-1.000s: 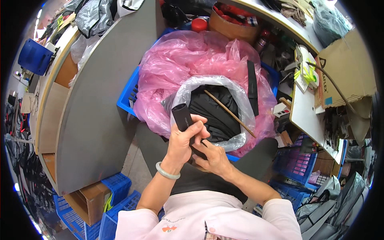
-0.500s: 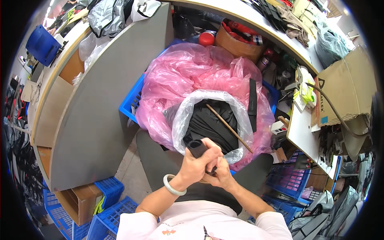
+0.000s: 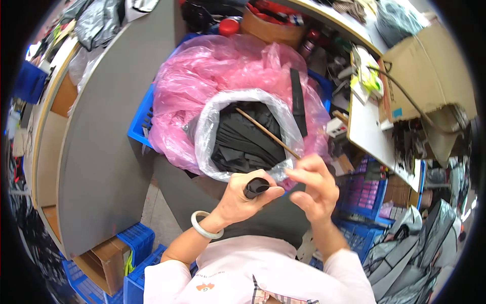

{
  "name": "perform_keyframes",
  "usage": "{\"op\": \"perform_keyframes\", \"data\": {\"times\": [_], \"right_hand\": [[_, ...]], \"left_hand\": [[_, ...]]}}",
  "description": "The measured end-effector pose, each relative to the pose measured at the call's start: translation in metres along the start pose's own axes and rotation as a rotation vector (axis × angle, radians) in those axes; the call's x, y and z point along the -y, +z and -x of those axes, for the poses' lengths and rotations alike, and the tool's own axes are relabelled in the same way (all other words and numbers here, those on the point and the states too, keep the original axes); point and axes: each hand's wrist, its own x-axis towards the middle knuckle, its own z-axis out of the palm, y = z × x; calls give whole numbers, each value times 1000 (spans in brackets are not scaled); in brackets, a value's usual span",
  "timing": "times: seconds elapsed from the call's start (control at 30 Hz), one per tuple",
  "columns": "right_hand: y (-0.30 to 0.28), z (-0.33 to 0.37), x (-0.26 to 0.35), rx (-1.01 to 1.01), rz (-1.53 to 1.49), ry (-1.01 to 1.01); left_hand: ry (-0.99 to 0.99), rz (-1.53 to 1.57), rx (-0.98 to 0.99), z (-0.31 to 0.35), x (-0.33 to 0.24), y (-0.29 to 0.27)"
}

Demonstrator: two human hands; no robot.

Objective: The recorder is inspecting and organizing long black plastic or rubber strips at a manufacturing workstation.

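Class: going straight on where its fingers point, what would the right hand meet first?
Probably the clear bag's rim; depth is unclear, so the right hand might pass above.

To the left of your fingers (image 3: 315,178) you have a grey panel (image 3: 106,152) and, nearer to you, an open carton (image 3: 112,263). Beyond them, you can see a round red object (image 3: 229,27) beside a brown tub (image 3: 271,33). At their right is a large cardboard box (image 3: 417,73).
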Motion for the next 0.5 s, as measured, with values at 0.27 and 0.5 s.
{"op": "perform_keyframes", "data": {"times": [0.27, 0.5], "right_hand": [[0, -39, 4, 444, 40, -311], [11, -23, 0, 409, -120, -272]], "left_hand": [[-435, 653, 645, 13, 7, -10], [-674, 1585, 960, 50, 10, 2]]}}
